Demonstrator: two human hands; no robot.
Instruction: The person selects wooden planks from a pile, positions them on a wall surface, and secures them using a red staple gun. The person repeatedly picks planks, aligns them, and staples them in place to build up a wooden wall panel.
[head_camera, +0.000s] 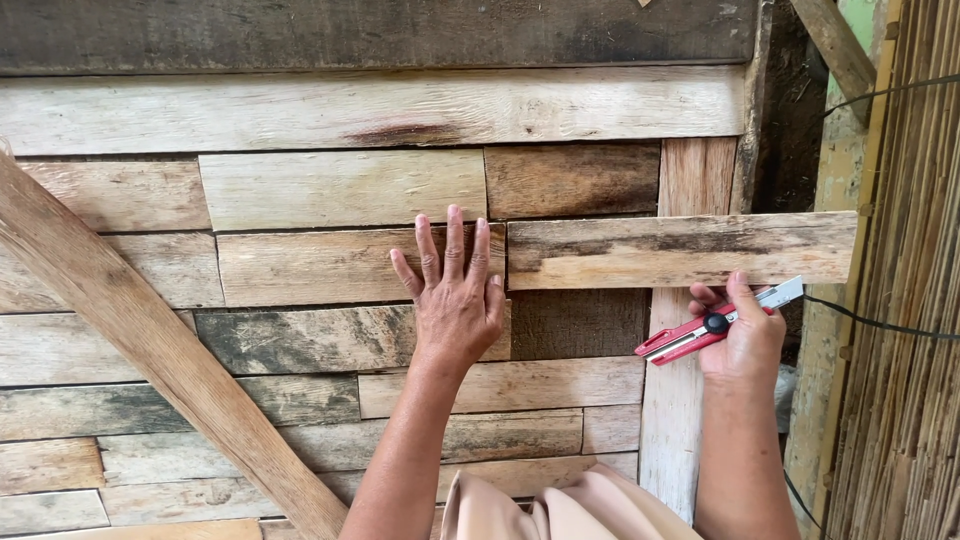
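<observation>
Two bare hands at work on a wall of weathered wooden planks (340, 190). Left hand (455, 300): laid flat, fingers spread apart, palm pressed on the planks at mid-scene, fingertips touching the pale plank (320, 265) just left of a loose board. Right hand (745, 335): clamped around a red utility knife (700, 333), thumb on top; the grey blade end (785, 293) points up and right, touching or just below the lower edge of the loose board. Loose board (680, 250): grey-streaked, horizontal, lying across a pale upright post (690, 400) and jutting past it to the right. Diagonal brace (150, 340): pale timber, running from the left edge down toward the near middle. Bamboo screen (910, 300): vertical canes at far right, crossed by a dark cable (880, 325). Beige cloth (570, 505) at the near edge, between the forearms
</observation>
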